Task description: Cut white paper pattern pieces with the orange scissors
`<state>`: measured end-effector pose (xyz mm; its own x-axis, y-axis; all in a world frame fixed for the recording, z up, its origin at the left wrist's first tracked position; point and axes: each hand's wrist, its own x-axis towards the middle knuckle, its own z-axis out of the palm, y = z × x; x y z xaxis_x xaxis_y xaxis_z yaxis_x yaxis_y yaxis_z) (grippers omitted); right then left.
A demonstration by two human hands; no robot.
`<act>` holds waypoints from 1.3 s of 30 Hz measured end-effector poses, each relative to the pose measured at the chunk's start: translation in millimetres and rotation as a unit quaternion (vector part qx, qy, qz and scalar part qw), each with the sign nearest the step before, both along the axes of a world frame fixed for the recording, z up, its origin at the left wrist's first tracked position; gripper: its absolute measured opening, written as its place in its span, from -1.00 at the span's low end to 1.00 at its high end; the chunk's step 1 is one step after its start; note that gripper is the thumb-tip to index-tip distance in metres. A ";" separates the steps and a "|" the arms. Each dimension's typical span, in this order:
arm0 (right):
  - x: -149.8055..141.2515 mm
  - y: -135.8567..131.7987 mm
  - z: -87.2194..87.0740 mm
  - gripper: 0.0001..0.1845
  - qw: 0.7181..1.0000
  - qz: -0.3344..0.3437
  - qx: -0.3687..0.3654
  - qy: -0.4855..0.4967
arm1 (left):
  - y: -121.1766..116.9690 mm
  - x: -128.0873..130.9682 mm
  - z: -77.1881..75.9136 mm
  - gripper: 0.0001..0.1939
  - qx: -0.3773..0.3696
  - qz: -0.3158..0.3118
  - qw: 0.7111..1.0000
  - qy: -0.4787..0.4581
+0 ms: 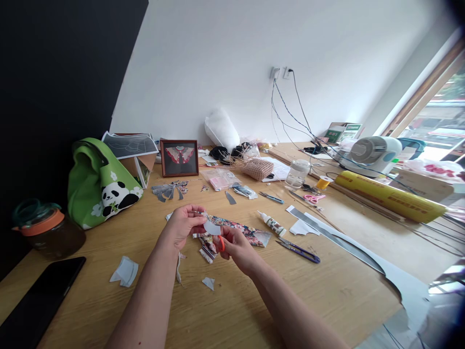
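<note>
While the left hand [183, 225] pinches the curved pale piece [212, 228] above the floral fabric [250, 233], the right closes around an orange-handled tool [222, 243], apparently scissors, its blades hard to make out. Trimming looks to be the step in hand; another snip would call for a steady pinch and a slow turn along the curve. Just right of the fabric, there's a glue bottle [274, 225]; nearer the worktop's [203, 320] front edge, purple-handled snips [303, 252].

My right fingers [229, 244] partly conceal the orange-handled scissors [221, 243]; the black phone [39, 303] is truncated at the left edge; lettering on the glue bottle [272, 224] is illegible.
</note>
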<state>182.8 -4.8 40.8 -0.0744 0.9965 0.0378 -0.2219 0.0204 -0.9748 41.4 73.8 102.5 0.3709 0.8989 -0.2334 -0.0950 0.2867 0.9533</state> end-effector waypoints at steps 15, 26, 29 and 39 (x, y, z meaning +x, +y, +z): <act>0.7 0.6 2.4 -0.56 1.000 -0.005 -0.017 0.009 | 2.6 -1.7 -3.5 -0.78 0.010 -0.011 1.000 -0.009; 0.6 -0.5 4.7 -0.54 1.000 0.011 -0.009 0.004 | 1.1 -2.8 -0.7 -0.79 0.015 -0.018 1.000 0.008; 0.9 -0.9 4.9 -0.53 1.000 0.017 -0.010 -0.003 | 1.8 -2.7 -1.7 -0.77 0.018 -0.019 1.000 0.009; 0.6 -1.4 5.3 -0.53 1.000 0.014 -0.001 -0.019 | 3.1 -1.5 -4.8 -0.72 0.024 -0.025 0.999 0.001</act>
